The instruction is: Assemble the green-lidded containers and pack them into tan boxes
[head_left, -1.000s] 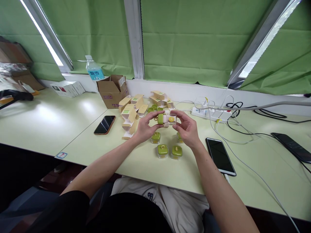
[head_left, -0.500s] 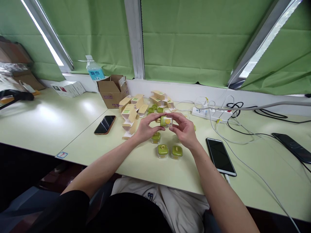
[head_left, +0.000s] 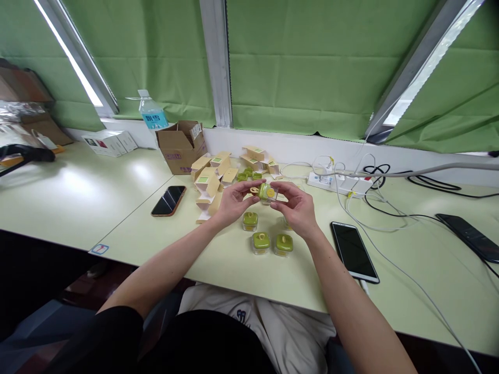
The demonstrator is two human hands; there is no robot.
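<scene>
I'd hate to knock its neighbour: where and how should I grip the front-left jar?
Probably from above, pinching the front-left jar by its near and far sides: it stands upright, and the front-right jar sits close on its right.

On the pale table (head_left: 218, 259) stands a cardboard box (head_left: 176, 156); left of it, white boxes (head_left: 109, 143); before it, a phone (head_left: 169, 201); right of it, cartons (head_left: 208, 183), green-lidded jars (head_left: 261, 242) and a power strip (head_left: 340, 183).
</scene>
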